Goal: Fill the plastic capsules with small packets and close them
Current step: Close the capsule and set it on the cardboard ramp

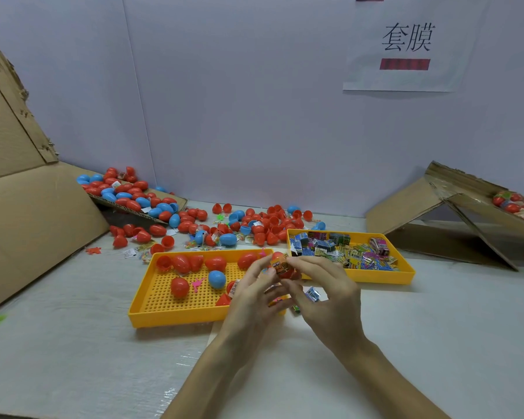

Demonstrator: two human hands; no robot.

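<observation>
Both hands meet above the right end of a yellow perforated tray. My left hand holds a red capsule half from below. My right hand pinches a small orange packet at the capsule's mouth. Inside the tray lie several red capsules and one blue capsule. A second yellow tray to the right is piled with small printed packets.
Loose red and blue capsules litter the table behind the trays and spill from a cardboard flap at left. Another cardboard box with capsules stands at right. A stray packet lies under my right hand.
</observation>
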